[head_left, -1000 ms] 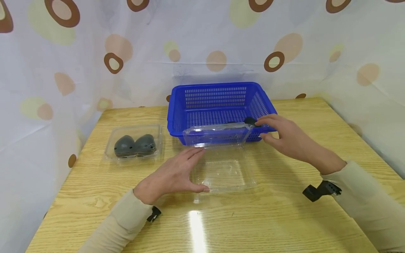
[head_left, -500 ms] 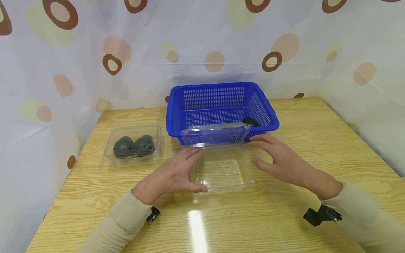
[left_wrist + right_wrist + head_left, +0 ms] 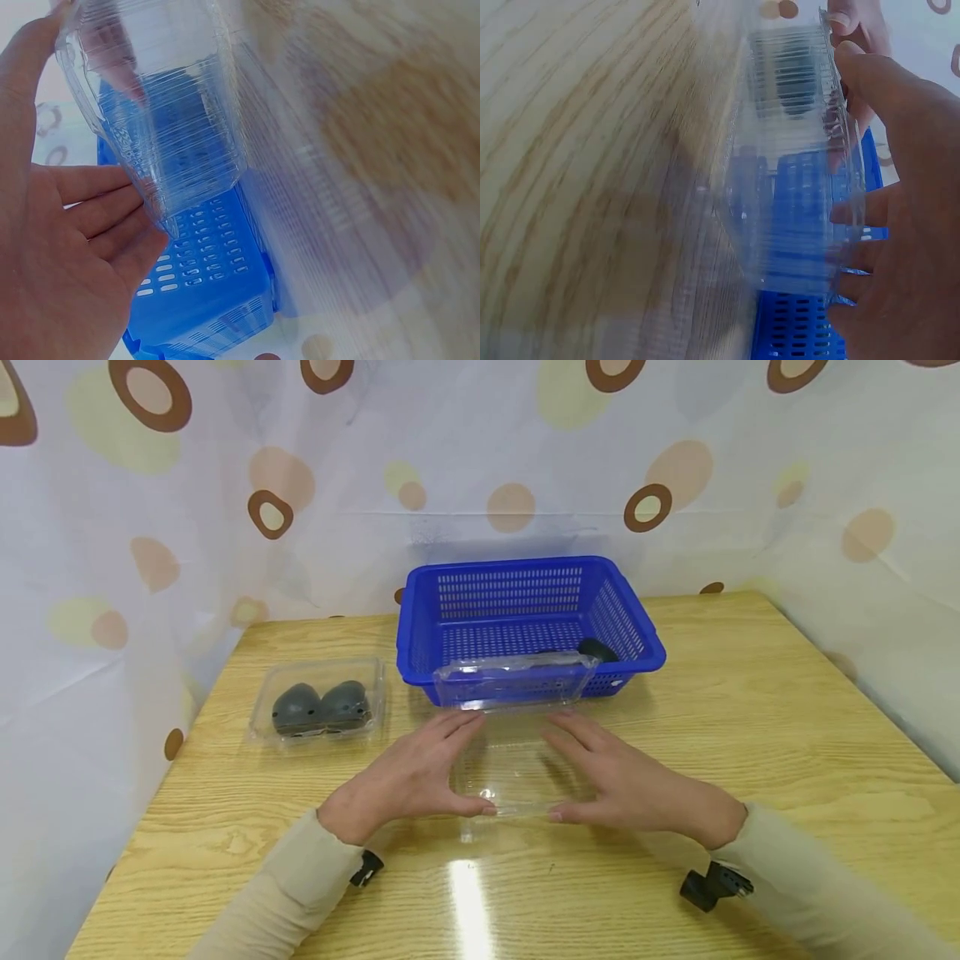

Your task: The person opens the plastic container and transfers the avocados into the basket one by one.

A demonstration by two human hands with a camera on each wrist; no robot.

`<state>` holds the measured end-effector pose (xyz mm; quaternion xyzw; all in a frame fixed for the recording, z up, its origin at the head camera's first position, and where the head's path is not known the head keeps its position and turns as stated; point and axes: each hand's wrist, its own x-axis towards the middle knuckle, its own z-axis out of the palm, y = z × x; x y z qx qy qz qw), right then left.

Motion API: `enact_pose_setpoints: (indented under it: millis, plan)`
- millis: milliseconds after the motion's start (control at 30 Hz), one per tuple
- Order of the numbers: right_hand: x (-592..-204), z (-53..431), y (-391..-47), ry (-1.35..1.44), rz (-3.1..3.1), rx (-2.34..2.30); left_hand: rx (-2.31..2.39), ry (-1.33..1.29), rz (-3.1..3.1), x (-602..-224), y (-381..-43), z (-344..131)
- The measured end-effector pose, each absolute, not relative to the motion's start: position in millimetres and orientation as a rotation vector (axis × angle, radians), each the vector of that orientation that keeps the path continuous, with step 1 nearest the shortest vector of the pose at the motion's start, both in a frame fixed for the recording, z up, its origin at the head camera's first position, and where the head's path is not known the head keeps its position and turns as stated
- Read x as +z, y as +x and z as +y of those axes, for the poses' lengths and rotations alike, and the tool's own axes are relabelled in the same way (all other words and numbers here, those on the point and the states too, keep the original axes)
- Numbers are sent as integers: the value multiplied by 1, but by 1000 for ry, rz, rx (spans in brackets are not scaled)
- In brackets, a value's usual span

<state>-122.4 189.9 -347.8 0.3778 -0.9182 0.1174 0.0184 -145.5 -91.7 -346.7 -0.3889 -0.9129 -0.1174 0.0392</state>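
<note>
In the head view a clear plastic clamshell box (image 3: 517,768) lies on the table with its lid (image 3: 517,681) raised against the basket. My left hand (image 3: 408,777) holds the box's left side, thumb at the near edge and fingers at the far corner; the left wrist view shows those fingertips (image 3: 142,232) on the rim. My right hand (image 3: 622,777) is over the box's right part, fingers spread and extended, thumb by the near edge. In the right wrist view its fingers (image 3: 862,255) lie along the rim; whether they press it, I cannot tell.
Behind the box stands a blue slotted basket (image 3: 525,568) with a dark rounded object (image 3: 597,650) in its near right corner. To the left sits another clear clamshell (image 3: 262,710), its lid apparently down, with two dark egg-shaped objects (image 3: 296,710) in it. A patterned sheet (image 3: 450,460) hangs behind.
My right hand has come away from the basket's near right corner, moving left and toward me, over the box. The dark object stays in the basket. My left hand has not visibly moved.
</note>
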Motion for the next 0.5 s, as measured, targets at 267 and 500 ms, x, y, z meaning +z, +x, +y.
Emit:
enact_pose_setpoints:
  millis: [267, 500]
  plan:
    - [-352, 181, -123, 1146, -2778, 239, -380, -1249, -2778, -346, -148, -86]
    - [-354, 185, -123, 1120, -2760, 263, -370, -1246, -2785, -347, -148, -78]
